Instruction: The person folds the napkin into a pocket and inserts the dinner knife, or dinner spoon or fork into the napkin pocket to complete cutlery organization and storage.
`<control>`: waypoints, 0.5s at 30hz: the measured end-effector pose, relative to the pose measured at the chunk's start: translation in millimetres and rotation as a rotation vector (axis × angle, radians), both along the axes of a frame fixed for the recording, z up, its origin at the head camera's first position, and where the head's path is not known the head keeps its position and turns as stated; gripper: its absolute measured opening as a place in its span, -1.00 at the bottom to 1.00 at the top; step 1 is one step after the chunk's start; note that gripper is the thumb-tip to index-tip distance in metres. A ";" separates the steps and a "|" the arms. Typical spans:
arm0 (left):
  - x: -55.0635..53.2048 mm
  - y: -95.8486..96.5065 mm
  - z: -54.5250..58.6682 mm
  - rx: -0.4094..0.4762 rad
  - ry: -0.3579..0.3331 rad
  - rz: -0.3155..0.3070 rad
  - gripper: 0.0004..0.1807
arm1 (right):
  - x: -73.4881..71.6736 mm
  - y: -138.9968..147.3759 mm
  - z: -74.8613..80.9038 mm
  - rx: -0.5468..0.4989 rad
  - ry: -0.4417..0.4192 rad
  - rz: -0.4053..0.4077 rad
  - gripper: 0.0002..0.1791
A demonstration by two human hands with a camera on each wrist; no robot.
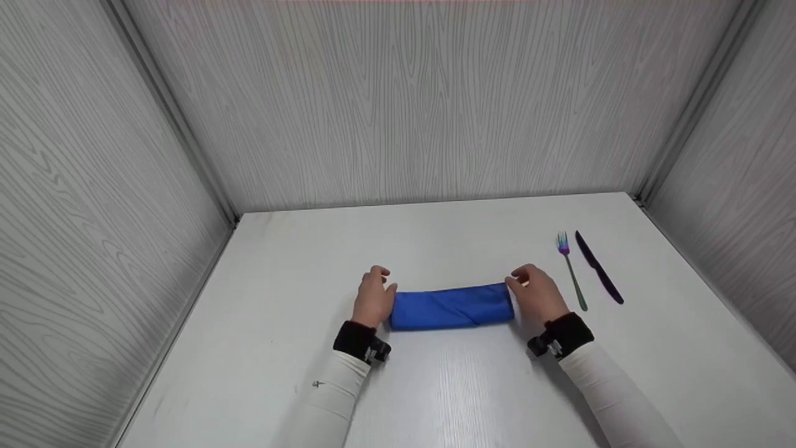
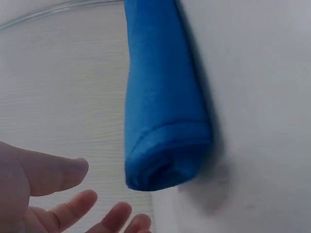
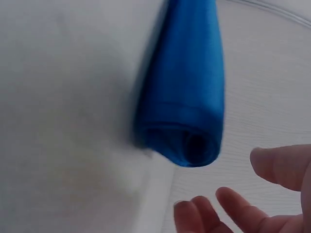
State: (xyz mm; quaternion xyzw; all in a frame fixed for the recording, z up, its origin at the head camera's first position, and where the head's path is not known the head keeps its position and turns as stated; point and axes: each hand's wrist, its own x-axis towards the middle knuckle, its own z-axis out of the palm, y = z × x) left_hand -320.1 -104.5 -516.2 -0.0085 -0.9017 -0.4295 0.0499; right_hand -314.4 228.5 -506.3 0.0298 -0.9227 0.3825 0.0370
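A blue cloth (image 1: 448, 308), rolled into a flat tube, lies across the white table in the head view. My left hand (image 1: 373, 302) is beside its left end, and my right hand (image 1: 538, 295) is beside its right end. In the left wrist view, a gap separates the thumb and loosely bent fingers from the spiral end of the rolled cloth (image 2: 165, 92). The right wrist view likewise has the thumb and fingers spread apart, off the other end of the roll (image 3: 187, 77). Neither hand holds anything.
To the right of my right hand lie a fork (image 1: 564, 247) with a rainbow sheen and a dark purple knife (image 1: 597, 267), side by side. Grey wood-grain panels (image 1: 404, 106) enclose the white table (image 1: 280, 261) at the back and both sides.
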 end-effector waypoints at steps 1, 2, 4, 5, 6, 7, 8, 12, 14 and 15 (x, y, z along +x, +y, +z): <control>1.4 0.7 2.2 -0.009 0.026 -0.022 -0.75 | 0.9 -1.4 2.6 -0.030 0.022 0.004 -0.63; 2.8 1.3 4.2 -0.018 0.047 -0.051 -0.78 | 1.7 -3.1 4.9 -0.073 0.027 0.012 -0.66; 5.9 2.5 7.4 -0.045 0.078 -0.121 -0.84 | 2.8 -7.5 8.0 -0.188 -0.001 0.045 -0.68; 7.2 2.9 8.3 -0.062 0.087 -0.157 -0.85 | 3.0 -9.9 8.7 -0.256 -0.035 0.065 -0.67; 8.3 3.2 9.0 -0.081 0.085 -0.191 -0.85 | 3.2 -12.3 9.0 -0.324 -0.084 0.083 -0.65; 9.2 3.4 9.5 -0.107 0.080 -0.222 -0.85 | 3.2 -14.8 8.8 -0.388 -0.136 0.095 -0.63; 10.1 3.5 9.6 -0.136 0.073 -0.250 -0.84 | 3.1 -16.6 7.9 -0.446 -0.190 0.103 -0.60; 11.8 2.2 5.5 -0.242 0.018 -0.332 -0.75 | 1.8 -18.8 -0.4 -0.568 -0.349 0.109 -0.51; 12.3 1.2 2.1 -0.280 -0.022 -0.352 -0.68 | 1.0 -17.4 -5.6 -0.576 -0.389 0.111 -0.49; 12.2 0.8 0.4 -0.292 -0.038 -0.356 -0.66 | 0.6 -16.2 -8.0 -0.577 -0.404 0.113 -0.48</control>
